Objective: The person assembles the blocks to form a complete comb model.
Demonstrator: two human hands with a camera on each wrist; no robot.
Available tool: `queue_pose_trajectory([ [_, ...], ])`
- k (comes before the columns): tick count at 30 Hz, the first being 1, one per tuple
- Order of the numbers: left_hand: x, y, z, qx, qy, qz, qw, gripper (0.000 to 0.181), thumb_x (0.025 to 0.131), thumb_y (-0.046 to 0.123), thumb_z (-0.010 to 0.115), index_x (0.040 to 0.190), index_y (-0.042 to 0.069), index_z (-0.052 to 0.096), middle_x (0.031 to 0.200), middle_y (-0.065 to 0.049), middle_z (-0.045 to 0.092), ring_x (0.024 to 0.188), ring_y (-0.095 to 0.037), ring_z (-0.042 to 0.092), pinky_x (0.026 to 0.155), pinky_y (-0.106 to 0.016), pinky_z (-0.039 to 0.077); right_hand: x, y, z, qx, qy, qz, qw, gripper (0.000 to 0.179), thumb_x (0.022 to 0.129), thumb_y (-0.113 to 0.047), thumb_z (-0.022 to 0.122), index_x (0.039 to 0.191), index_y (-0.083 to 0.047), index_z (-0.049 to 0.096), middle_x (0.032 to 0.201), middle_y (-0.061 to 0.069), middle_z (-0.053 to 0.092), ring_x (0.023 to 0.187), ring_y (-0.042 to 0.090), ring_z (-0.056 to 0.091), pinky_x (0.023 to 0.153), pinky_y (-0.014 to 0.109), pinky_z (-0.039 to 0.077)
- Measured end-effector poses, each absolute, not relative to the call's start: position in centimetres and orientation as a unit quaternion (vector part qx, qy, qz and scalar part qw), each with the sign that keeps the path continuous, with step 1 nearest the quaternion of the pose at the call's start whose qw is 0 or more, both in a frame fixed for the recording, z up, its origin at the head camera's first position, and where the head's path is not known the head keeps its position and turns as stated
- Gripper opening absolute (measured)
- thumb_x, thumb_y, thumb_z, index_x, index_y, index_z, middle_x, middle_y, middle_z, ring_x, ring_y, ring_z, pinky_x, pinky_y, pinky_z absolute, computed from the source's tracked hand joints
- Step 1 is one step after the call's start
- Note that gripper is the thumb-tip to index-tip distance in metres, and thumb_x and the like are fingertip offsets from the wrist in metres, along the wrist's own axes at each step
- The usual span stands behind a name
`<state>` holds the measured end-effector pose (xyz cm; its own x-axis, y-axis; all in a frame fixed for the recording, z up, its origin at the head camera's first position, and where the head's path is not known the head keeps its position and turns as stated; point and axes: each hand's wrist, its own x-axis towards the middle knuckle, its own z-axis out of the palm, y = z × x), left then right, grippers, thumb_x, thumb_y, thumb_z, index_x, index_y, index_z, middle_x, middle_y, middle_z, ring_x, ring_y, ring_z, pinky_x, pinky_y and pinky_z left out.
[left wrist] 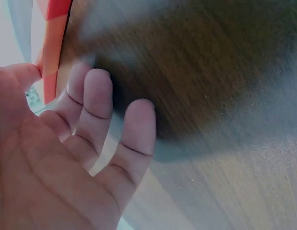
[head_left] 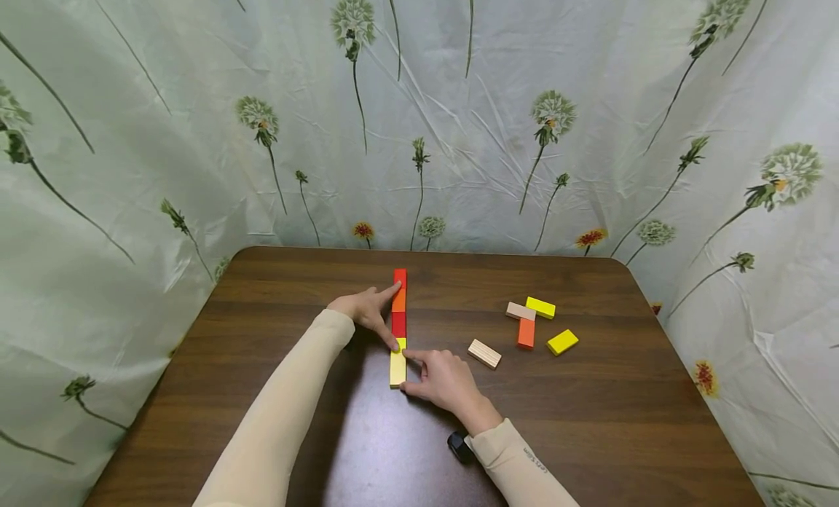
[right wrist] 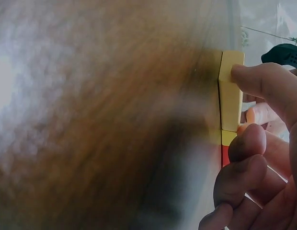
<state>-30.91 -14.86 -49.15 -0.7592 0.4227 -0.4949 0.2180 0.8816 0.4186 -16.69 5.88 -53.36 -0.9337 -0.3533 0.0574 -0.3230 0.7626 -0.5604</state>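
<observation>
A straight row of flat blocks runs away from me on the table: a red block (head_left: 400,277) at the far end, then an orange block (head_left: 399,299), a dark red block (head_left: 398,324), a yellow block (head_left: 402,342) and a pale yellow block (head_left: 398,371) nearest. My left hand (head_left: 367,310) spreads along the row's left side, one fingertip by the orange block, another touching near the yellow one. Its other fingers (left wrist: 139,124) hold nothing. From the right, my right hand (head_left: 446,379) holds the pale yellow block between thumb (right wrist: 254,76) and index finger; the remaining fingers curl.
Right of the row lie a ridged wooden block (head_left: 484,353), a pinkish block (head_left: 521,311), an orange-red block (head_left: 526,333) and two yellow blocks, one behind (head_left: 540,307) and one at right (head_left: 562,342). A flowered curtain (head_left: 459,128) hangs behind the brown table (head_left: 623,419).
</observation>
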Motion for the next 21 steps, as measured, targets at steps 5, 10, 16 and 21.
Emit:
queue_pose_trajectory([
  [5,-30.5,-14.7,-48.9,0.165,0.930,0.143,0.297,0.147,0.066,0.061,0.100,0.175,0.032,0.006,0.177,-0.030,0.014,0.164,-0.051,0.021,0.128,-0.068,0.029,-16.7,6.0,-53.3,-0.183,0.937,-0.295,0.027,0.054,0.081,-0.033,0.091,0.131,-0.019,0.079,0.060,-0.014,0.051,0.054,0.000,0.045,0.048,0.024,0.035],
  [10,-30.1,-14.6,-48.6,0.163,0.933,0.134,0.292,0.146,0.067,0.060,0.100,0.175,0.031,0.006,0.177,-0.030,0.014,0.163,-0.051,0.022,0.127,-0.069,0.030,-16.6,6.0,-53.2,-0.184,0.938,-0.294,0.030,0.055,0.082,-0.035,0.091,0.133,-0.019,0.078,0.060,-0.015,0.052,0.053,0.000,0.045,0.048,0.023,0.036],
  [16,-29.9,-14.5,-48.4,0.160,0.936,0.125,0.288,0.146,0.067,0.061,0.099,0.175,0.032,0.006,0.177,-0.029,0.015,0.163,-0.050,0.023,0.127,-0.069,0.030,-16.7,6.0,-53.2,-0.183,0.938,-0.293,0.029,0.054,0.082,-0.036,0.091,0.132,-0.020,0.079,0.059,-0.015,0.052,0.052,0.000,0.045,0.047,0.023,0.035],
  [21,-29.6,-14.3,-48.3,0.156,0.938,0.112,0.288,0.146,0.067,0.064,0.098,0.175,0.033,0.005,0.177,-0.028,0.016,0.163,-0.048,0.025,0.125,-0.069,0.033,-16.7,6.0,-53.2,-0.181,0.938,-0.293,0.035,0.055,0.083,-0.037,0.091,0.133,-0.020,0.078,0.059,-0.014,0.052,0.053,0.000,0.044,0.048,0.023,0.035],
])
